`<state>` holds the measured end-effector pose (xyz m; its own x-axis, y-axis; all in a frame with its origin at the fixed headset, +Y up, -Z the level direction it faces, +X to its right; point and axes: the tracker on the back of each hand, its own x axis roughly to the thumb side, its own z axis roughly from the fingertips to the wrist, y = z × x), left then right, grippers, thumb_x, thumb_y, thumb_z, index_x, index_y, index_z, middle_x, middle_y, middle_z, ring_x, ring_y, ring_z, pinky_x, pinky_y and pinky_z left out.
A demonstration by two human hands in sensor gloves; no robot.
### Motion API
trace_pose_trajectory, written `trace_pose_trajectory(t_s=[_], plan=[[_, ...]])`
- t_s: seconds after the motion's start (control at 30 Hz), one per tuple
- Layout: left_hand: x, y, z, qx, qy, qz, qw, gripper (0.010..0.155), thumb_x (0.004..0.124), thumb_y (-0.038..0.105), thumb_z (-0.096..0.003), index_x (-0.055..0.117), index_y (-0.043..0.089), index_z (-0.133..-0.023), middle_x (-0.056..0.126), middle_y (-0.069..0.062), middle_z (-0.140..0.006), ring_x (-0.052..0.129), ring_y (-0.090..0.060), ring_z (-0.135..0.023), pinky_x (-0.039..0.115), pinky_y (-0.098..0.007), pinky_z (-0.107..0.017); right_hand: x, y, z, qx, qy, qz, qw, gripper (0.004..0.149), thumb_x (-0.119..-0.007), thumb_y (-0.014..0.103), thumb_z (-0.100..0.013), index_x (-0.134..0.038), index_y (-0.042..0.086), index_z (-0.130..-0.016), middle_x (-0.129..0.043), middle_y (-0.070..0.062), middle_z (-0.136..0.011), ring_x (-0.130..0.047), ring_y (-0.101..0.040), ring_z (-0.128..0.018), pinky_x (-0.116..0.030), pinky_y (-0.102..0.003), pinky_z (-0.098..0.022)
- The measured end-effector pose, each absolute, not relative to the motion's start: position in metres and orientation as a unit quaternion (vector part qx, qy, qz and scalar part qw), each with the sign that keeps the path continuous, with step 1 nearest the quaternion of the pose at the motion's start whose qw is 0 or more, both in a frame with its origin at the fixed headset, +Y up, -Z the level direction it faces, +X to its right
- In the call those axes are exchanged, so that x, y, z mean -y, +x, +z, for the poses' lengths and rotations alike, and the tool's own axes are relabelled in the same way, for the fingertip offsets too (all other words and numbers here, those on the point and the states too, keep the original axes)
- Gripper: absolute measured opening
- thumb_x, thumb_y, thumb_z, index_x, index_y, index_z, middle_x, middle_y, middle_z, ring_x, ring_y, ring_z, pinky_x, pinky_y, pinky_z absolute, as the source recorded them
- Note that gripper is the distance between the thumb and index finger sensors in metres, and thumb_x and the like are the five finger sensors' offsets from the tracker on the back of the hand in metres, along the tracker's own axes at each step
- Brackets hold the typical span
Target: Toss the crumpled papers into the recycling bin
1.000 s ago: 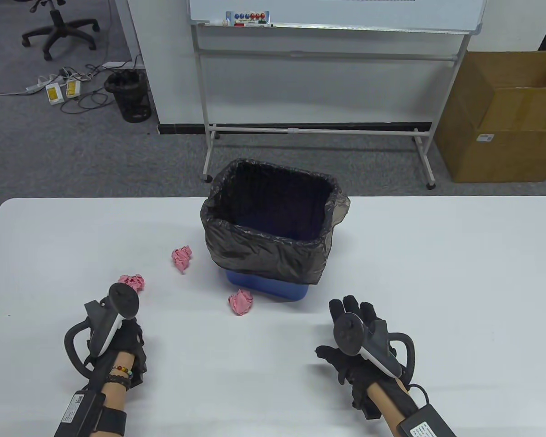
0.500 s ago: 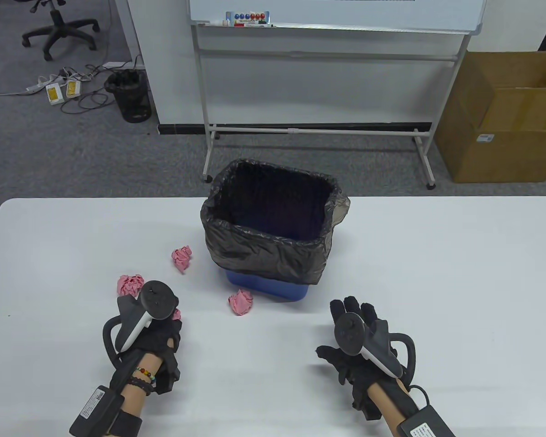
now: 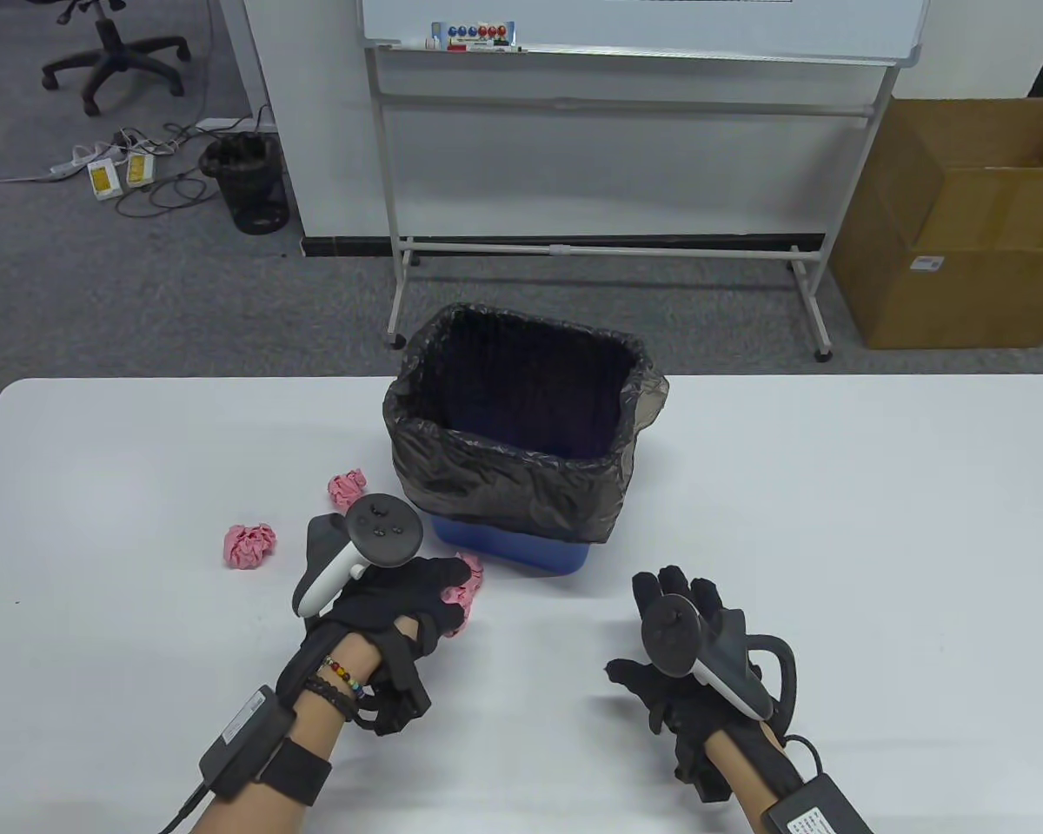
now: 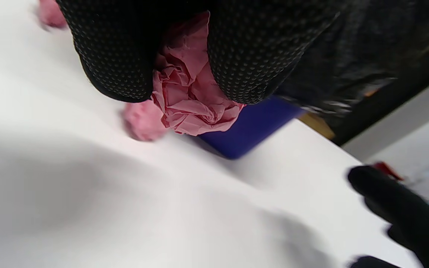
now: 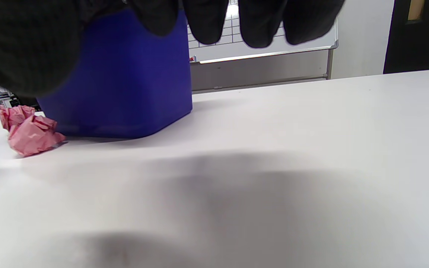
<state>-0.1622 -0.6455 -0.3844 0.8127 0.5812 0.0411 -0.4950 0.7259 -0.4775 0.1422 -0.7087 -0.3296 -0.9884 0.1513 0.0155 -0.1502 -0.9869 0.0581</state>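
Observation:
My left hand [image 3: 448,598] pinches a pink crumpled paper [image 3: 459,601] between its fingertips, low over the table just in front of the bin; the left wrist view shows the paper [image 4: 192,100] between two gloved fingers [image 4: 117,67]. The blue bin [image 3: 514,549] with a black bag liner [image 3: 504,486] stands mid-table, open at the top. Another pink ball [image 3: 474,565] lies right by the hand against the bin's base and also shows in the right wrist view [image 5: 30,134]. Two more balls lie at left [image 3: 249,546] and by the bin's left side [image 3: 346,486]. My right hand [image 3: 674,595] rests flat on the table, empty.
The white table [image 3: 834,521] spreads wide to the right of the bin. Behind it stand a whiteboard stand [image 3: 608,248] and a cardboard box [image 3: 965,234] on the floor. A black mesh bin [image 3: 248,182] sits far back left.
My left hand has moved right from the left pink ball to the front of the bin, carrying a pink paper. The right hand has stayed still.

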Motion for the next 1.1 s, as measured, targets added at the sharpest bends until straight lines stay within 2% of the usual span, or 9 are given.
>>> trace_pose_trajectory(t_s=[0.23, 0.37, 0.47, 0.6, 0.67, 0.73, 0.77, 0.8, 1.1], plan=[[0.599, -0.123, -0.402, 0.212, -0.236, 0.364, 0.876, 0.062, 0.090, 0.027, -0.0467, 0.069, 0.016, -0.104, 0.073, -0.019, -0.108, 0.088, -0.039, -0.092, 0.089, -0.042, -0.062, 0.709, 0.142, -0.329, -0.029, 0.010, 0.997, 0.073, 0.097, -0.083, 0.065, -0.031, -0.039, 0.032, -0.110, -0.042, -0.004, -0.121, -0.047, -0.041, -0.112, -0.052, -0.057, -0.076], [0.567, -0.110, -0.416, 0.257, -0.192, 0.420, 0.849, 0.062, 0.090, 0.027, -0.0469, 0.069, 0.017, -0.104, 0.073, -0.018, -0.109, 0.088, -0.038, -0.092, 0.088, -0.041, -0.063, 0.708, 0.142, -0.329, -0.029, 0.013, 0.997, 0.074, 0.097, -0.083, 0.065, -0.031, -0.039, 0.032, -0.110, -0.041, -0.004, -0.121, -0.047, -0.041, -0.112, -0.051, -0.057, -0.076], [0.547, -0.107, -0.431, 0.273, -0.126, 0.464, 0.833, 0.062, 0.090, 0.028, -0.0469, 0.068, 0.018, -0.104, 0.073, -0.016, -0.109, 0.088, -0.037, -0.093, 0.088, -0.041, -0.063, 0.707, 0.141, -0.328, -0.027, 0.016, 0.997, 0.077, 0.097, -0.083, 0.065, -0.031, -0.039, 0.031, -0.110, -0.042, -0.004, -0.121, -0.047, -0.041, -0.112, -0.051, -0.057, -0.076], [0.529, -0.109, -0.445, 0.239, -0.006, 0.475, 0.847, 0.061, 0.090, 0.029, -0.0464, 0.069, 0.020, -0.103, 0.073, -0.015, -0.109, 0.088, -0.036, -0.093, 0.088, -0.040, -0.063, 0.705, 0.140, -0.326, -0.025, 0.024, 0.996, 0.077, 0.097, -0.083, 0.065, -0.031, -0.039, 0.031, -0.110, -0.041, -0.004, -0.121, -0.047, -0.041, -0.112, -0.051, -0.057, -0.076], [0.524, -0.110, -0.450, 0.199, 0.076, 0.431, 0.877, 0.063, 0.089, 0.031, -0.0468, 0.066, 0.022, -0.105, 0.070, -0.012, -0.111, 0.084, -0.034, -0.097, 0.084, -0.043, -0.067, 0.705, 0.138, -0.325, -0.026, 0.026, 0.996, 0.077, 0.097, -0.083, 0.065, -0.031, -0.039, 0.032, -0.110, -0.041, -0.004, -0.121, -0.047, -0.041, -0.112, -0.051, -0.057, -0.076], [0.525, -0.108, -0.457, 0.166, 0.128, 0.344, 0.915, 0.073, 0.088, 0.040, -0.0451, 0.057, 0.025, -0.109, 0.048, -0.012, -0.121, 0.055, -0.040, -0.111, 0.059, -0.059, -0.077, 0.705, 0.138, -0.325, -0.026, 0.028, 0.996, 0.078, 0.097, -0.083, 0.066, -0.031, -0.039, 0.032, -0.110, -0.041, -0.003, -0.121, -0.047, -0.041, -0.112, -0.051, -0.057, -0.076], [0.526, -0.108, -0.459, 0.162, 0.118, 0.292, 0.935, 0.083, 0.086, 0.049, -0.0440, 0.045, 0.025, -0.112, 0.033, -0.013, -0.124, 0.035, -0.045, -0.113, 0.046, -0.064, -0.078, 0.705, 0.138, -0.325, -0.027, 0.029, 0.996, 0.079, 0.096, -0.082, 0.065, -0.031, -0.038, 0.032, -0.110, -0.041, -0.003, -0.121, -0.047, -0.041, -0.112, -0.051, -0.057, -0.076], [0.529, -0.109, -0.460, 0.156, 0.114, 0.256, 0.947, 0.088, 0.084, 0.053, -0.0433, 0.041, 0.023, -0.113, 0.030, -0.015, -0.124, 0.033, -0.046, -0.112, 0.044, -0.063, -0.078, 0.705, 0.138, -0.325, -0.028, 0.030, 0.996, 0.079, 0.096, -0.082, 0.065, -0.031, -0.038, 0.032, -0.110, -0.041, -0.003, -0.121, -0.046, -0.041, -0.112, -0.051, -0.057, -0.076], [0.535, -0.127, -0.448, 0.153, 0.112, 0.257, 0.948, 0.080, 0.082, 0.052, -0.0454, 0.049, 0.022, -0.112, 0.034, -0.017, -0.123, 0.032, -0.047, -0.111, 0.040, -0.065, -0.076, 0.705, 0.139, -0.325, -0.028, 0.026, 0.996, 0.081, 0.096, -0.082, 0.065, -0.031, -0.038, 0.032, -0.110, -0.041, -0.003, -0.121, -0.046, -0.041, -0.112, -0.051, -0.057, -0.076]])
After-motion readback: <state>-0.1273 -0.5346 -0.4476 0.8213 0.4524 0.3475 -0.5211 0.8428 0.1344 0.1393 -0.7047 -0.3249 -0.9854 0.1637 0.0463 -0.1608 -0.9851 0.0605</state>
